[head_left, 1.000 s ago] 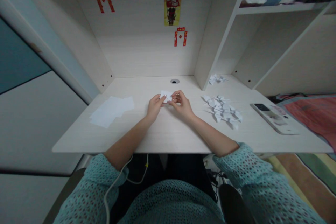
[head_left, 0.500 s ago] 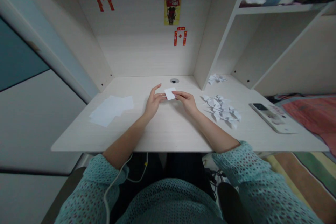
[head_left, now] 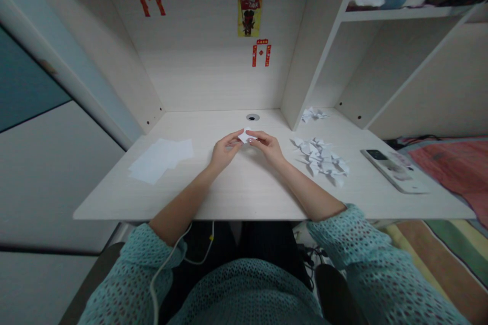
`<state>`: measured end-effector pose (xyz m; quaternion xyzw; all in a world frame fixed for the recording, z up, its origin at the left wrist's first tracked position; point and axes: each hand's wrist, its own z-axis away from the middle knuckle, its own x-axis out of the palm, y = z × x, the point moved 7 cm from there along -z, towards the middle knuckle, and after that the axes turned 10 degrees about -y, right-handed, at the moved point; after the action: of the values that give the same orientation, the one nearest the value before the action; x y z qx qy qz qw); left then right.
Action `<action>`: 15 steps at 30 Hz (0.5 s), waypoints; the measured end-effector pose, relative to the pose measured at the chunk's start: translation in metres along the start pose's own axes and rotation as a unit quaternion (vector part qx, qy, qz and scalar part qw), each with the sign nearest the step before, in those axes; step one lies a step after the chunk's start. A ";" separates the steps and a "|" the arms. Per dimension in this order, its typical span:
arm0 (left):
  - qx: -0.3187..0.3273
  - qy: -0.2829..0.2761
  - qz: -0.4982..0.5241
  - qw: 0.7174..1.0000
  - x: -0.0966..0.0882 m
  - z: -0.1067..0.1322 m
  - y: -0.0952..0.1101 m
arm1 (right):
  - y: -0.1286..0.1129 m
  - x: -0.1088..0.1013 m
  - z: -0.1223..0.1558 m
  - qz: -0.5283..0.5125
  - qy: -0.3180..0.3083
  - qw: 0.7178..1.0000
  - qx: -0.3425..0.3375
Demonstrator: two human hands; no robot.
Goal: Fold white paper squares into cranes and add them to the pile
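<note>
Paper (head_left: 245, 135) between sheets (head_left: 160, 158) and likely folds (head_left: 320, 156)

A bedroom study nook at home: pale desk (head_left: 244, 193) under the right hand (head_left: 270, 145), shelf unit (head_left: 400, 12) above-right of it, bedspread (head_left: 450, 162) farther right.

Worktop (head_left: 244, 193) lies open near-side; flat sheets (head_left: 160, 159) sit left of the left hand (head_left: 224, 151). Paper pile (head_left: 322, 158) and shelf upright (head_left: 305, 61) flank the right hand (head_left: 270, 146).

White paper (head_left: 244, 135), teal sleeves (head_left: 345, 244)
</note>
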<state>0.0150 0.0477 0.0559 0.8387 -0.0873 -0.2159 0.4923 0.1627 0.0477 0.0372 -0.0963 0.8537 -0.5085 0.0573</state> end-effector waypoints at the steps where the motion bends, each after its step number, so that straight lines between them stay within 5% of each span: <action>1: -0.002 0.003 0.007 1.000 -0.001 0.000 -0.002 | -0.001 0.001 0.000 0.003 -0.003 1.000 -0.002; 9: 0.018 -0.008 0.018 1.000 -0.001 0.000 -0.002 | -0.002 -0.003 -0.001 0.025 0.024 0.999 -0.003; 15: -0.013 0.035 0.002 0.999 -0.001 0.002 -0.002 | -0.005 -0.003 0.003 0.044 0.051 0.998 -0.003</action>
<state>0.0126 0.0477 0.0533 0.8388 -0.0692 -0.1865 0.5068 0.1672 0.0438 0.0405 -0.0327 0.8605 -0.5072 0.0357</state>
